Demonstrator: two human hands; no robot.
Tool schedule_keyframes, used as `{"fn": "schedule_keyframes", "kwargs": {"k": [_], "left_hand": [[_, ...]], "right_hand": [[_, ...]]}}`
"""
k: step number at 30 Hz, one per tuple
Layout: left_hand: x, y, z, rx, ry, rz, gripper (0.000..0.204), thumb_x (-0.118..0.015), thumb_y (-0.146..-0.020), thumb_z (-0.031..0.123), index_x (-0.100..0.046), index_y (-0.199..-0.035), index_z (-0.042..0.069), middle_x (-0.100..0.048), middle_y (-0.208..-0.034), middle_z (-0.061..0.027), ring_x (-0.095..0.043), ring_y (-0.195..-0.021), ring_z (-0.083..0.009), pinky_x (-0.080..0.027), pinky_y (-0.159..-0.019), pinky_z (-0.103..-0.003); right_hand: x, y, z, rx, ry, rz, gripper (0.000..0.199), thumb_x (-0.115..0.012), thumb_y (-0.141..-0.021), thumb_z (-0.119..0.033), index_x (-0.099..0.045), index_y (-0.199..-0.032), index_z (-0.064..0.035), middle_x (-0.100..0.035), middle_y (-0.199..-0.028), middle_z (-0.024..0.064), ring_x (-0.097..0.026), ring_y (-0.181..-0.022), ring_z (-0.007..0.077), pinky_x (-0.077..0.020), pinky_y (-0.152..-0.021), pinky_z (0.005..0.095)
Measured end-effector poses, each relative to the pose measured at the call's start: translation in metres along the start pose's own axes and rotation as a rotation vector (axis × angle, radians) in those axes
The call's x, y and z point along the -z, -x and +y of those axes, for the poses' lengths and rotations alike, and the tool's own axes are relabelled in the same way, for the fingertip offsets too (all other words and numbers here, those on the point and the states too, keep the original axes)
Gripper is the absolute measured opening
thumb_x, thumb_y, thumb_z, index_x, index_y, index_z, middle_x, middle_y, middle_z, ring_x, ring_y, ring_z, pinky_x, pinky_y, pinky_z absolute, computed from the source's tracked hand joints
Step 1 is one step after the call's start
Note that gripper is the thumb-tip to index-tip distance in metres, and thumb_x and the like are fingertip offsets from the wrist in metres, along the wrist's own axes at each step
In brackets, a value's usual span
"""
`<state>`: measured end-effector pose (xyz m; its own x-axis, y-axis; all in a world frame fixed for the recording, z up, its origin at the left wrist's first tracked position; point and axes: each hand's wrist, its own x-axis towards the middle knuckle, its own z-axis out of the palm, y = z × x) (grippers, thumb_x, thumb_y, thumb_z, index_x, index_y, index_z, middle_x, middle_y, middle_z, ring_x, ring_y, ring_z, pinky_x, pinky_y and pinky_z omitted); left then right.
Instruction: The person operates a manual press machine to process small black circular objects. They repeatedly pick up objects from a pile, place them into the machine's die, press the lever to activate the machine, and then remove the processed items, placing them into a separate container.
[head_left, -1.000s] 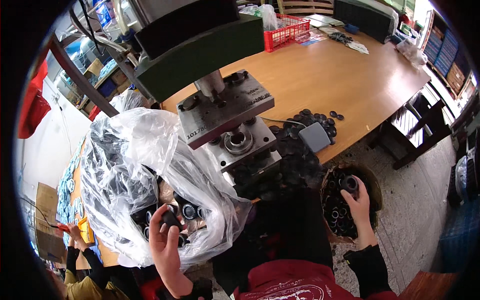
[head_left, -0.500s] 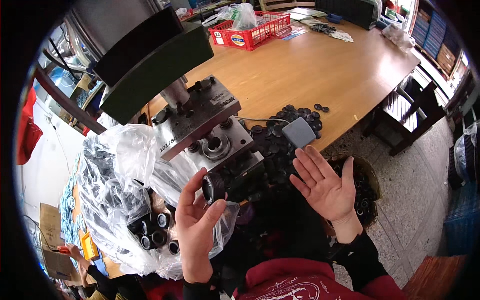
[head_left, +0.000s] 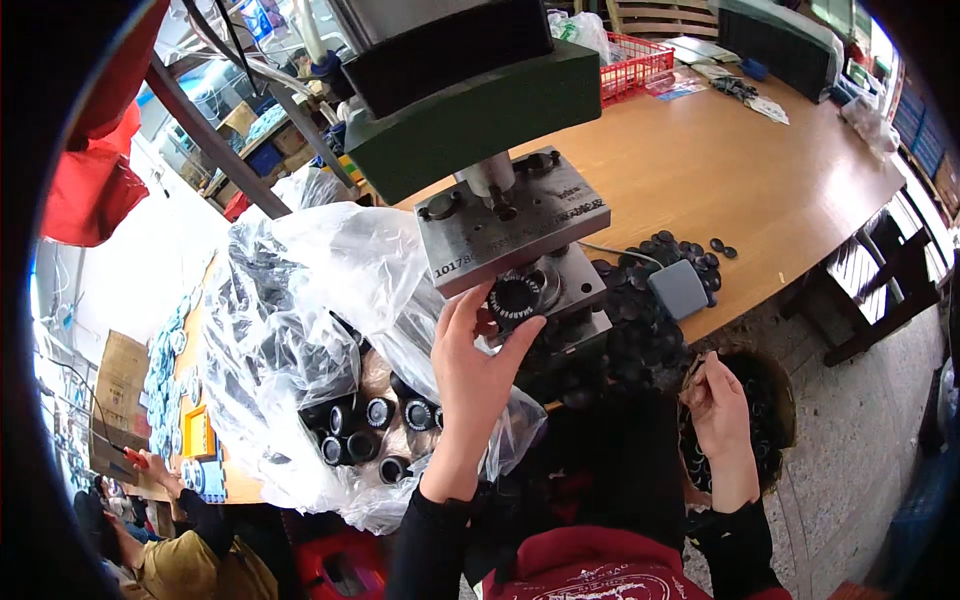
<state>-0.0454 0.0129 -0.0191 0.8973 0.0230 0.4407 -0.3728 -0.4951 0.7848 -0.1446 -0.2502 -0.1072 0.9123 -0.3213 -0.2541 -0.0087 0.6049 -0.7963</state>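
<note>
My left hand (head_left: 478, 362) grips a black ribbed ring-like part (head_left: 516, 299) with pale lettering around its face, thumb on one side and fingers on the other. The part is at the front of a steel die's lower block (head_left: 580, 285), under the upper plate (head_left: 515, 218); whether it touches the block I cannot tell. My right hand (head_left: 718, 405) is off to the right, above a bin of dark pieces (head_left: 765, 400), with its fingers curled together; anything between them is too small to make out.
A green press head (head_left: 480, 120) hangs over the die. Black discs (head_left: 640, 330) and a grey square box (head_left: 678, 290) lie right of it. An open plastic bag (head_left: 300, 240) with several black cylindrical parts (head_left: 350, 445) sits left. A co-worker (head_left: 180, 560) works lower left.
My left hand has brought the black part up to the die. The right hand, open with its palm up before, has curled its fingers and lowered toward the bin. The view has shifted.
</note>
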Motion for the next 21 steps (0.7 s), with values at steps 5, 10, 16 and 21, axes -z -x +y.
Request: {"fn": "schedule_keyframes", "kwargs": {"k": [5,10,16,21], "left_hand": [[-0.009,-0.020,0.004,0.167,0.001,-0.108,0.050,-0.082,-0.075,0.017,-0.061,-0.115,-0.005,-0.062,-0.093,-0.0072,-0.058,-0.077,-0.0130,-0.048,-0.066,-0.028],[-0.013,-0.009,-0.001,0.009,0.196,0.019,0.053,-0.081,-0.072,0.012,-0.057,-0.117,-0.001,-0.054,-0.106,-0.0117,-0.060,-0.089,-0.0202,-0.051,-0.076,-0.031],[0.024,0.008,0.025,0.132,0.141,-0.295,0.059,-0.081,-0.074,0.007,-0.050,-0.123,-0.005,-0.044,-0.119,-0.0080,-0.056,-0.104,-0.0159,-0.049,-0.089,-0.028],[0.006,0.000,0.023,0.050,-0.142,-0.040,0.067,-0.084,-0.072,0.015,-0.053,-0.129,-0.002,-0.058,-0.112,-0.0143,-0.062,-0.092,-0.0196,-0.050,-0.082,-0.030]], "right_hand": [[0.002,0.008,-0.002,-0.027,0.054,-0.003,0.029,-0.056,-0.100,-0.027,-0.062,-0.082,-0.0054,-0.053,-0.067,0.0005,-0.052,-0.062,0.0109,-0.0429,-0.062,0.0287],[0.011,0.004,-0.001,-0.062,0.056,0.067,0.026,-0.056,-0.100,-0.026,-0.064,-0.087,-0.0046,-0.056,-0.070,0.0006,-0.053,-0.064,0.0109,-0.0440,-0.064,0.0274],[0.020,-0.003,0.003,-0.056,0.075,0.090,0.025,-0.057,-0.099,-0.026,-0.065,-0.088,-0.0053,-0.057,-0.071,0.0006,-0.054,-0.067,0.0109,-0.0446,-0.065,0.0267],[0.014,-0.001,0.012,-0.078,0.105,0.013,0.024,-0.057,-0.099,-0.026,-0.065,-0.089,-0.0053,-0.058,-0.073,0.0010,-0.054,-0.068,0.0107,-0.0444,-0.065,0.0268]]}}
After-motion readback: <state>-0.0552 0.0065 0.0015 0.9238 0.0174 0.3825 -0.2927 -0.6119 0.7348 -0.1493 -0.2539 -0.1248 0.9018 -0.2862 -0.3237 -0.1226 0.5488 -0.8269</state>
